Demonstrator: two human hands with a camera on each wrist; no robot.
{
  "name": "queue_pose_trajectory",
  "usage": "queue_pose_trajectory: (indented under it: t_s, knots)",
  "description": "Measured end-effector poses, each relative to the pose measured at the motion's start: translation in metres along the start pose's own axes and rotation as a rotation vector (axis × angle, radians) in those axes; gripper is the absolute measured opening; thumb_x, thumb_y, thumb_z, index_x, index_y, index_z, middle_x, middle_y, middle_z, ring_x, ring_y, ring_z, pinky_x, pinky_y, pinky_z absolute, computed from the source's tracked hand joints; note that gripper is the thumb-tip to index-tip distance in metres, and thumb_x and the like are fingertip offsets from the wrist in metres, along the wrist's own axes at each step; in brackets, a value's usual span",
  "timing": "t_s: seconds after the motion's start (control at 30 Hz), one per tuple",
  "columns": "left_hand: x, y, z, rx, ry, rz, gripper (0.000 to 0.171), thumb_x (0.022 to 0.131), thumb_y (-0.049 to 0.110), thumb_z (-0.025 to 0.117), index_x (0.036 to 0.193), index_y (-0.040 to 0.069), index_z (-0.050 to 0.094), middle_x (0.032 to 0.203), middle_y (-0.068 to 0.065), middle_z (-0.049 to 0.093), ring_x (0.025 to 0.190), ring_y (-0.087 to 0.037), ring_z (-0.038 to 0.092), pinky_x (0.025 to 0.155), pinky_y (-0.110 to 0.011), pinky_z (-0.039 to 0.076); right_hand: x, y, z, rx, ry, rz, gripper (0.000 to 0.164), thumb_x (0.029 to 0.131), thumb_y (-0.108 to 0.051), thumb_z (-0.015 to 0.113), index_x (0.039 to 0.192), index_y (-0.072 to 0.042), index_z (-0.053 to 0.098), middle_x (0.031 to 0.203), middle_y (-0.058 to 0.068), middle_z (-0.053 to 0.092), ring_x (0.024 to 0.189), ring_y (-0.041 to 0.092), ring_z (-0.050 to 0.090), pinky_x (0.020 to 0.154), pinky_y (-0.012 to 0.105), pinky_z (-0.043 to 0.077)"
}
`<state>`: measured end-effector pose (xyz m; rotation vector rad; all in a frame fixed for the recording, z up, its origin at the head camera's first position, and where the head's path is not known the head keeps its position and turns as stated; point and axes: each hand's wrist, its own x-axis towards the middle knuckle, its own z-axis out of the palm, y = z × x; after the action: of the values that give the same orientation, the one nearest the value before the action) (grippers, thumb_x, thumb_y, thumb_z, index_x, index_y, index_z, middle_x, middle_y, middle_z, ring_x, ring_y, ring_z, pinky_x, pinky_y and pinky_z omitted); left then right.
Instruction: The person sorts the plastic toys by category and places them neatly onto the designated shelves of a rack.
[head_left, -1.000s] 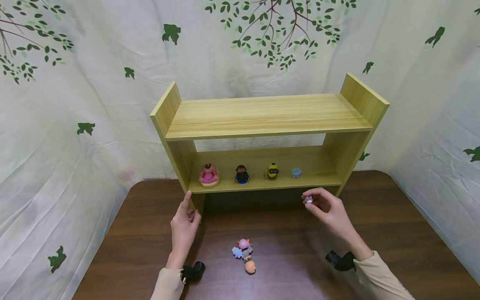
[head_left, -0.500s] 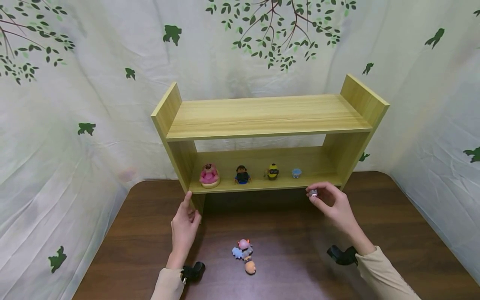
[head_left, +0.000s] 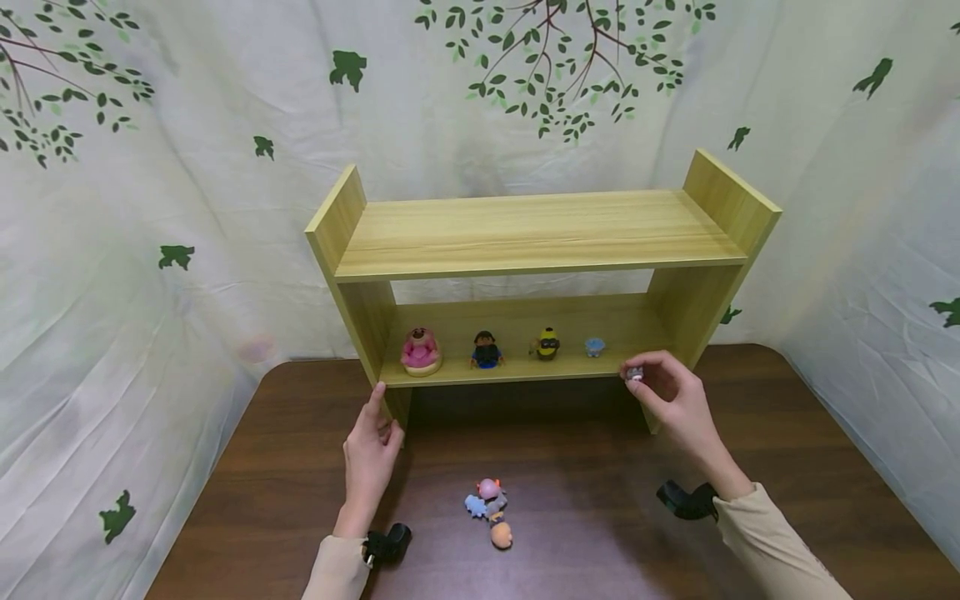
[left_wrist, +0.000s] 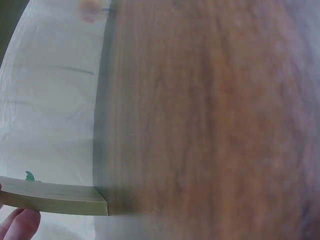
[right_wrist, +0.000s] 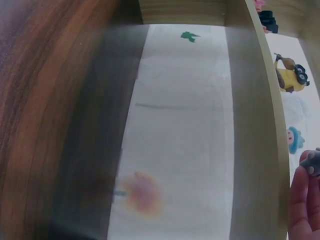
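Note:
My right hand [head_left: 678, 408] pinches a small grey-and-white figurine [head_left: 634, 373] between thumb and fingertips, at the front edge of the middle board near its right end. In the right wrist view the grey figurine [right_wrist: 312, 162] shows beside the blue-hatted one [right_wrist: 295, 140]. My left hand [head_left: 369, 454] is at the left side panel of the wooden shelf [head_left: 540, 233], index finger stretched up to the board's corner; the left wrist view shows fingertips [left_wrist: 22, 225] on either side of the panel edge. A pink bear [head_left: 421, 352], a dark-haired figure [head_left: 487, 350], a yellow minion [head_left: 547, 344] and a light-blue figurine [head_left: 594, 347] stand in a row.
Several small figurines lie in a cluster on the dark wooden table [head_left: 300, 483], among them a pink one [head_left: 488, 489], a pale blue one [head_left: 476, 506] and an orange one [head_left: 501, 535]. A white leaf-patterned curtain [head_left: 225, 208] hangs behind the shelf.
My right hand has moved to the right and up with the grey figurine, from below the middle board to its front edge. My left hand stays at the shelf's left panel.

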<state>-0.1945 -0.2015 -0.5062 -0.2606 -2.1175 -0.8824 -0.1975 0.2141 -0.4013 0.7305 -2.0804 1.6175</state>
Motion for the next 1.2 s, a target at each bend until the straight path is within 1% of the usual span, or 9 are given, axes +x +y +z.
queue_pose_trajectory:
  t_s: [0.07,0.13,0.33,0.53,0.77,0.9,1.0,1.2]
  knots:
    - [0.0,0.0,0.0,-0.002,-0.004,-0.004,0.071,0.08,-0.006,0.055,0.144,0.022,0.041,0.082,-0.009,0.054,0.061,-0.015,0.053,0.052,-0.024,0.043,0.002,0.001,-0.001,0.002,0.009,-0.003,0.025,0.084,0.016,0.06,0.108,0.008,0.059,0.1,0.022,0.061,0.094,0.012,0.061,0.08,0.019,0.048]
    - [0.0,0.0,0.0,0.0,-0.004,-0.006,0.071,0.08,-0.007,0.056,0.144,0.022,0.041,0.082,-0.01,0.054,0.061,-0.015,0.053,0.052,-0.024,0.043,0.003,0.002,-0.001,0.006,0.016,-0.007,0.025,0.084,0.016,0.059,0.107,0.009,0.059,0.1,0.024,0.061,0.093,0.013,0.061,0.08,0.019,0.048]
    - [0.0,0.001,0.001,0.011,0.01,-0.001,0.083,0.073,-0.016,0.061,0.143,0.023,0.041,0.079,-0.006,0.052,0.059,-0.012,0.05,0.051,-0.025,0.042,0.007,0.002,-0.002,0.002,0.031,-0.019,0.023,0.084,0.016,0.059,0.107,0.01,0.058,0.1,0.025,0.06,0.092,0.015,0.061,0.078,0.019,0.048]
    - [0.0,0.001,0.001,0.017,0.018,0.012,0.083,0.073,-0.017,0.061,0.143,0.023,0.041,0.077,-0.006,0.049,0.058,-0.011,0.047,0.05,-0.026,0.041,0.012,0.0,-0.003,-0.02,0.056,-0.002,0.024,0.084,0.018,0.058,0.107,0.01,0.058,0.101,0.028,0.059,0.09,0.014,0.06,0.076,0.018,0.049]
    - [0.0,0.001,0.001,0.016,0.02,0.014,0.083,0.072,-0.017,0.061,0.143,0.023,0.041,0.075,-0.005,0.048,0.057,-0.011,0.045,0.05,-0.027,0.039,0.024,-0.02,-0.001,-0.06,0.1,0.025,0.021,0.083,0.02,0.057,0.104,0.016,0.056,0.097,0.033,0.056,0.086,0.011,0.06,0.073,0.016,0.047]
    - [0.0,0.001,0.001,0.014,0.021,0.014,0.084,0.072,-0.018,0.061,0.143,0.023,0.041,0.075,-0.006,0.048,0.057,-0.011,0.045,0.05,-0.026,0.039,0.028,-0.026,0.0,-0.094,0.135,0.075,0.019,0.083,0.017,0.059,0.102,0.015,0.058,0.096,0.031,0.058,0.084,0.01,0.06,0.071,0.015,0.046]
    - [0.0,0.001,0.001,0.015,0.019,0.013,0.084,0.072,-0.018,0.061,0.143,0.023,0.041,0.076,-0.006,0.049,0.057,-0.011,0.046,0.05,-0.026,0.039,0.029,-0.026,0.0,-0.129,0.147,0.093,0.019,0.084,0.016,0.06,0.103,0.014,0.059,0.096,0.029,0.059,0.083,0.009,0.06,0.07,0.015,0.046]
    - [0.0,0.001,0.001,0.016,0.012,0.005,0.085,0.072,-0.018,0.062,0.144,0.024,0.04,0.077,-0.005,0.049,0.058,-0.011,0.046,0.051,-0.024,0.04,0.031,-0.026,0.001,-0.189,0.15,0.09,0.02,0.084,0.015,0.061,0.103,0.015,0.059,0.095,0.027,0.061,0.08,0.008,0.059,0.067,0.014,0.044]
